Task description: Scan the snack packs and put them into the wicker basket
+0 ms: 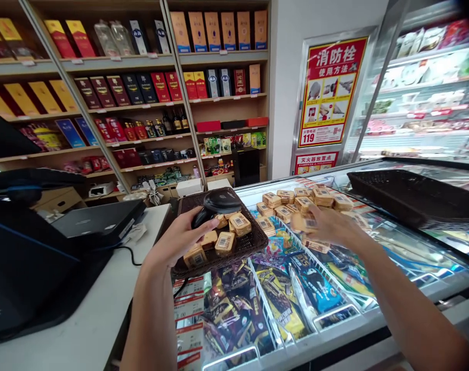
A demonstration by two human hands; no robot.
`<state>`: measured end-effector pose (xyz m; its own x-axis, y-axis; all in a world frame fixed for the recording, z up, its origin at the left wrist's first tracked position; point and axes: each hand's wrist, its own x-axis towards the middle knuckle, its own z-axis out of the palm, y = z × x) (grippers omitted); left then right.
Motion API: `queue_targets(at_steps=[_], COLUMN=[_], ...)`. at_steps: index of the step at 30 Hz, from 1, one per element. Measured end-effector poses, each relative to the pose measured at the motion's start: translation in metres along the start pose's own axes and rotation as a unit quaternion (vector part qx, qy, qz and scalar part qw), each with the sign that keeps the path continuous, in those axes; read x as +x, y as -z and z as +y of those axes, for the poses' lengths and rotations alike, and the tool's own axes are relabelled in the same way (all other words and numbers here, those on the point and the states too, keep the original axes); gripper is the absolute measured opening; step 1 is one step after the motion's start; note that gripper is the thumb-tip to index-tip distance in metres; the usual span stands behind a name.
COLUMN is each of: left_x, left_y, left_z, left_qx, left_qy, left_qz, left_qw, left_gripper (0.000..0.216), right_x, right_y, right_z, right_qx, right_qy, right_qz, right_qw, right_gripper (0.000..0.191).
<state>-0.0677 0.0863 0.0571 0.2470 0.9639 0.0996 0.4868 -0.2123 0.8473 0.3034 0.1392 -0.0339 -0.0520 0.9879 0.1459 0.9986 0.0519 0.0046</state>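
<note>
In the head view my left hand [180, 232] is closed round the handle of a black handheld barcode scanner [222, 200]. The scanner's head sits over a dark brown woven basket [257, 246] with several small packs of square biscuits, such as one biscuit pack [224, 242]. My right hand [329, 225], somewhat blurred, pinches another biscuit pack [303, 222] between thumb and fingers. Around it, a pile of similar biscuit packs [304, 193] lies on the glass top of a chest freezer [250, 198].
Wrapped ice creams [277, 296] lie in wire-divided sections of the freezer. A second dark basket [412, 196] rests on the glass at the right. To the left stands a white counter [80, 314] with a black checkout machine [29, 268]. Shelves of boxed bottles [134, 90] line the back.
</note>
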Motion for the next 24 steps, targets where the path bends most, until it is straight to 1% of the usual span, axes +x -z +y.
queue_targets(at_steps=[2, 5, 8, 11, 13, 16, 20, 24], left_x=[0.000, -0.001, -0.007, -0.014, -0.016, -0.016, -0.011, -0.009], left_y=[-0.001, 0.003, 0.009, 0.012, 0.013, 0.012, 0.012, 0.012], left_z=[0.000, -0.003, -0.003, 0.001, 0.003, 0.002, -0.002, -0.003], left_qx=[-0.002, 0.004, 0.005, -0.002, -0.006, -0.008, -0.010, -0.012], left_qy=[-0.005, -0.002, 0.003, 0.005, 0.004, -0.002, -0.007, 0.014], left_qz=[0.010, 0.032, 0.052, 0.071, 0.076, 0.072, 0.067, 0.085], left_qw=[1.000, 0.999, 0.999, 0.997, 0.997, 0.997, 0.998, 0.996], left_gripper=[0.037, 0.034, 0.033, 0.033, 0.034, 0.035, 0.038, 0.043], right_x=[0.011, 0.028, 0.042, 0.051, 0.053, 0.054, 0.055, 0.059], right_y=[0.019, 0.038, 0.043, 0.038, 0.032, 0.023, 0.015, 0.008], right_z=[-0.029, -0.079, -0.120, -0.148, -0.161, -0.172, -0.177, -0.179], right_qx=[0.026, 0.057, 0.088, 0.106, 0.114, 0.125, 0.131, 0.153], right_qy=[0.026, 0.081, 0.115, 0.109, 0.099, 0.094, 0.101, 0.104], right_qz=[0.085, 0.208, 0.306, 0.365, 0.382, 0.381, 0.355, 0.316], right_qw=[0.996, 0.973, 0.941, 0.918, 0.912, 0.911, 0.920, 0.930], right_gripper=[0.057, 0.045, 0.043, 0.044, 0.042, 0.040, 0.037, 0.047])
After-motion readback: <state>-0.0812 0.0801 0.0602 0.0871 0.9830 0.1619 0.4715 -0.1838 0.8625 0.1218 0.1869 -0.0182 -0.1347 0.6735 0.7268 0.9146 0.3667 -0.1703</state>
